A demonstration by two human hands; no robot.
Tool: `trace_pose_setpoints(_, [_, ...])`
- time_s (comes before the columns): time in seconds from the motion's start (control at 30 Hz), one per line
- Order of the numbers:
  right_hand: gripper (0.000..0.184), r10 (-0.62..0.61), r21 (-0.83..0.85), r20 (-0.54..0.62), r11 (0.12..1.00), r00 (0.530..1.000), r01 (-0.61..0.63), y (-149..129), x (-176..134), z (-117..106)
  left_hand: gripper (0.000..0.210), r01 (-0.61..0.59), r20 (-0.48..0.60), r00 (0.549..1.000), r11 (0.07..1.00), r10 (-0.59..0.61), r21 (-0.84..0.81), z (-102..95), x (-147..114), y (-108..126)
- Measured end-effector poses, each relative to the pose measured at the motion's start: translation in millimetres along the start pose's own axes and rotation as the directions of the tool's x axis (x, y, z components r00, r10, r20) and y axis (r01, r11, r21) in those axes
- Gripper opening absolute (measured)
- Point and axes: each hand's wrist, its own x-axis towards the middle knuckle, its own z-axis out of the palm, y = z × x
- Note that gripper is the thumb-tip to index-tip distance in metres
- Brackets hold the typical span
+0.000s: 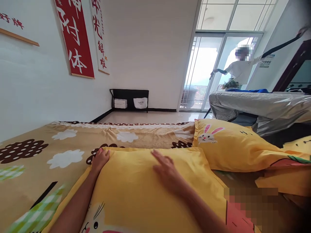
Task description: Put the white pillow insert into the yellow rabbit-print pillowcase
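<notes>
A yellow pillow with a printed rabbit face lies flat on the bed in front of me. My left hand is at its far left corner, fingers closed over the edge. Over the pillow's upper middle is my right hand, slightly blurred, index finger stretched out and nothing held. Whether its palm presses on the cloth cannot be made out. To the right lies a second yellow pillow with a rabbit print, its near left side close to the first one.
A tan bedsheet with cloud prints covers the bed. Beyond its far edge stands a low black rack against the wall. A plastic-covered table holds a plant. Another person stands near the sliding glass doors.
</notes>
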Motion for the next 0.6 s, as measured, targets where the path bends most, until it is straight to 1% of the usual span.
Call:
trace_pose_setpoints(0.03, [0.052, -0.143, 0.053, 0.122, 0.989, 0.982, 0.138, -24.5, -6.1, 10.5, 0.052, -0.058, -0.043, 0.997, 0.998, 0.058, -0.015, -15.9, -12.8, 14.6])
trace_pose_setpoints(0.07, [0.051, -0.198, 0.067, 0.164, 0.98, 0.967, 0.189, -42.1, -12.4, 19.3, 0.053, -0.154, -0.088, 0.985, 0.987, 0.15, -0.038, -31.7, -28.9, 30.8])
trace_pose_setpoints(0.1, [0.051, -0.214, 0.076, 0.18, 0.976, 0.96, 0.203, -52.4, -18.0, 25.3, 0.053, -0.28, -0.114, 0.956, 0.958, 0.272, -0.067, -45.8, -48.0, 47.5])
trace_pose_setpoints(0.13, [0.051, -0.207, 0.071, 0.18, 0.978, 0.962, 0.197, -55.8, -22.6, 27.7, 0.053, -0.424, -0.114, 0.904, 0.901, 0.413, -0.098, -56.9, -69.1, 63.4])
trace_pose_setpoints(0.17, [0.052, -0.18, 0.059, 0.164, 0.983, 0.97, 0.173, -53.1, -26.4, 26.4, 0.054, -0.555, -0.069, 0.832, 0.821, 0.551, -0.138, -64.0, -91.0, 76.9])
trace_pose_setpoints(0.2, [0.054, -0.145, 0.041, 0.15, 0.989, 0.978, 0.141, -45.6, -30.3, 22.2, 0.055, -0.646, 0.026, 0.752, 0.744, 0.659, -0.173, -66.7, -111.9, 86.6])
trace_pose_setpoints(0.23, [0.055, -0.104, 0.016, 0.142, 0.995, 0.984, 0.103, -34.5, -35.4, 16.1, 0.055, -0.689, 0.135, 0.685, 0.697, 0.716, -0.198, -65.5, -130.5, 91.0])
trace_pose_setpoints(0.27, [0.057, -0.051, -0.019, 0.132, 0.998, 0.99, 0.054, -21.3, -42.7, 9.2, 0.055, -0.69, 0.228, 0.657, 0.695, 0.718, -0.201, -61.1, -145.7, 89.5])
trace_pose_setpoints(0.3, [0.059, 0.008, -0.058, 0.122, 0.998, 0.992, -0.001, -6.9, -53.4, 2.4, 0.055, -0.666, 0.283, 0.669, 0.724, 0.687, -0.179, -54.9, -157.2, 81.6])
trace_pose_setpoints(0.33, [0.06, 0.067, -0.098, 0.112, 0.994, 0.992, -0.056, 7.7, -68.0, -3.5, 0.055, -0.622, 0.291, 0.718, 0.77, 0.633, -0.14, -48.0, -165.1, 67.9])
trace_pose_setpoints(0.37, [0.06, 0.123, -0.132, 0.097, 0.985, 0.988, -0.11, 22.1, -86.8, -8.3, 0.056, -0.562, 0.254, 0.784, 0.822, 0.566, -0.094, -41.3, -170.3, 49.1])
trace_pose_setpoints(0.4, [0.06, 0.175, -0.159, 0.073, 0.974, 0.982, -0.162, 35.8, -109.3, -11.9, 0.056, -0.493, 0.195, 0.848, 0.869, 0.493, -0.052, -35.6, -174.0, 26.4])
trace_pose_setpoints(0.43, [0.058, 0.216, -0.177, 0.041, 0.963, 0.976, -0.205, 48.9, -135.1, -14.4, 0.057, -0.419, 0.127, 0.899, 0.908, 0.418, -0.022, -31.2, -177.3, 1.0])
trace_pose_setpoints(0.47, [0.057, 0.251, -0.188, -0.003, 0.95, 0.968, -0.247, 61.3, -163.1, -15.9, 0.058, -0.345, 0.07, 0.936, 0.939, 0.344, -0.007, -28.1, -181.2, -25.7])
trace_pose_setpoints(0.5, [0.055, 0.274, -0.194, -0.062, 0.94, 0.96, -0.281, 73.2, -192.1, -16.7, 0.059, -0.278, 0.03, 0.96, 0.961, 0.278, 0.001, -26.4, -186.4, -52.6])
trace_pose_setpoints(0.53, [0.055, 0.276, -0.19, -0.133, 0.935, 0.952, -0.298, 84.7, -221.1, -16.8, 0.06, -0.234, 0.006, 0.972, 0.972, 0.234, 0.014, -26.3, -193.1, -78.6])
trace_pose_setpoints(0.6, [0.063, 0.258, -0.154, -0.265, 0.94, 0.929, -0.305, 106.5, -274.1, -15.3, 0.06, -0.184, 0.011, 0.983, 0.98, 0.184, 0.076, -30.3, -210.0, -124.3])
